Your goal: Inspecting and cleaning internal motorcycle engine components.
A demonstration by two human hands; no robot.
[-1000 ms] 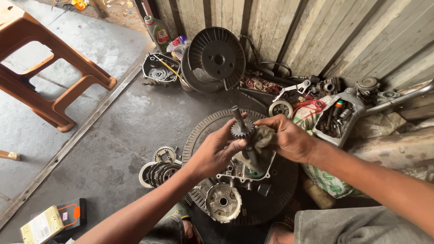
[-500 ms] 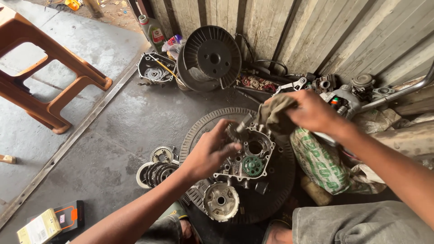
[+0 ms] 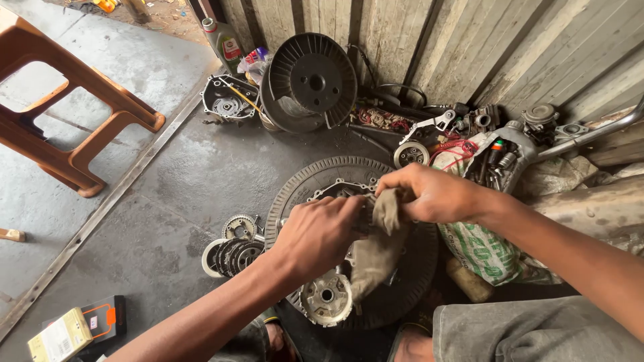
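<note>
My left hand (image 3: 318, 234) and my right hand (image 3: 429, 194) meet over a metal engine casing (image 3: 327, 298) that lies on a large round ribbed disc (image 3: 302, 184) on the floor. A dirty grey-brown rag (image 3: 377, 251) hangs down between them. My right hand pinches the rag's top. The fingers of my left hand are curled at the rag's edge over the casing; what they grip is hidden.
Gears and clutch rings (image 3: 231, 251) lie left of the disc. A finned round cover (image 3: 312, 80), an open casing half (image 3: 228, 104) and a bottle (image 3: 225, 43) stand by the metal wall. A green-printed sack (image 3: 486, 251) with tools sits right, a brown plastic stool (image 3: 60, 127) left, small boxes (image 3: 74, 328) near.
My right hand has come back from the sack side with the rag and joined my left hand over the casing. The geared shaft seen upright earlier is now hidden.
</note>
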